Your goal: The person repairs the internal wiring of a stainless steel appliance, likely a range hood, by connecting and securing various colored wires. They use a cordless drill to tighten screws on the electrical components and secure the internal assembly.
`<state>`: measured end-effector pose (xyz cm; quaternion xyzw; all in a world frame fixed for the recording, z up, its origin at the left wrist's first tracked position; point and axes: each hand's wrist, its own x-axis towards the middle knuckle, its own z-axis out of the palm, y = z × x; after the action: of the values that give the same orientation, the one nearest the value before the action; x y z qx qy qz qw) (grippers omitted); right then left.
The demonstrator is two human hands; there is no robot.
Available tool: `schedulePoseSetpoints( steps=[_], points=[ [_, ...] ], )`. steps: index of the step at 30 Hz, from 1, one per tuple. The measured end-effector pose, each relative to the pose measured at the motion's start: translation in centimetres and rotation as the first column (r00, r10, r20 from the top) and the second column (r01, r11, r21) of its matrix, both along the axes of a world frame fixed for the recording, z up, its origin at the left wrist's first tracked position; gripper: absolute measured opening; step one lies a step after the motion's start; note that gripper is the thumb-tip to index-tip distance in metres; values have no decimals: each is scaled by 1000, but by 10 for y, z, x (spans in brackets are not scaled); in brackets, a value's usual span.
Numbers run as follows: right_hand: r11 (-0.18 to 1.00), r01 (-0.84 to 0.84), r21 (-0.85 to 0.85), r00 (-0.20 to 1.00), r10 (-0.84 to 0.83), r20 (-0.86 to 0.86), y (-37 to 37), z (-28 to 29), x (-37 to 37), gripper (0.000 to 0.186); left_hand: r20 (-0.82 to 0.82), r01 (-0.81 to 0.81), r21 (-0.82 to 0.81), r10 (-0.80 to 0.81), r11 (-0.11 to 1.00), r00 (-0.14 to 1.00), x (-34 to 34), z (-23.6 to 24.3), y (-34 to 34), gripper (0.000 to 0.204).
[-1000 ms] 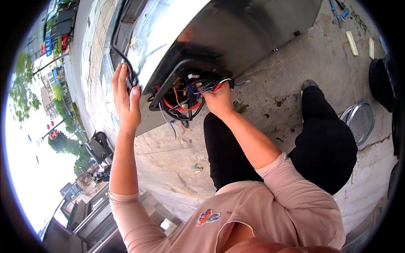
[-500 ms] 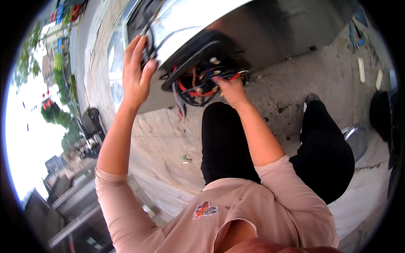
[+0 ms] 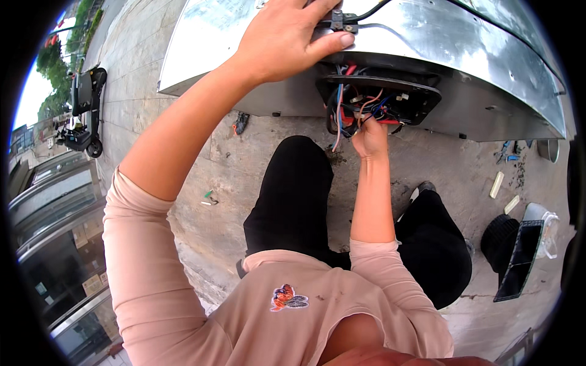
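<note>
A silvery metal box [image 3: 204, 52] lies across the far side, with a black plastic housing [image 3: 430, 91] open at its near face. A tangle of red, blue, orange and black wires [image 3: 339, 113] hangs out of that opening. My right hand [image 3: 370, 139] reaches up into it, fingers closed around wires; the fingertips are partly hidden. On the box's top my left hand [image 3: 278, 43] lies with thumb and index finger spread, beside a small black cable clamp [image 3: 343, 22]. A black cable [image 3: 373, 10] runs from the clamp.
Blue-handled pliers [image 3: 504, 151] and two pale strips [image 3: 497, 184] lie on the concrete at the right. Nearer are a black divided tray [image 3: 519, 262] and a dark round object [image 3: 497, 235]. A scooter [image 3: 85, 113] stands far left. My knees flank the work.
The view has swung, so the box now spans more of the top. My left hand has shifted from the cable at the box's left end to beside the clamp. My right hand stays among the wires.
</note>
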<state>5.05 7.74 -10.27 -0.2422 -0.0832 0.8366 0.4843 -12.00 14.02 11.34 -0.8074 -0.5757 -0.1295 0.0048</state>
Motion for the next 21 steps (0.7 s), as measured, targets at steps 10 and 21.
schedulePoseSetpoints(
  steps=[10, 21],
  points=[
    [992, -113, -49, 928, 123, 351, 18, 23, 1, 14, 39, 5, 6, -5, 1000, 999, -7, 1, 0, 67],
    [976, -213, -48, 887, 214, 409, 21, -3, -3, 30, 120, 19, 166, -39, 986, 992, -12, -5, -5, 59]
  ],
)
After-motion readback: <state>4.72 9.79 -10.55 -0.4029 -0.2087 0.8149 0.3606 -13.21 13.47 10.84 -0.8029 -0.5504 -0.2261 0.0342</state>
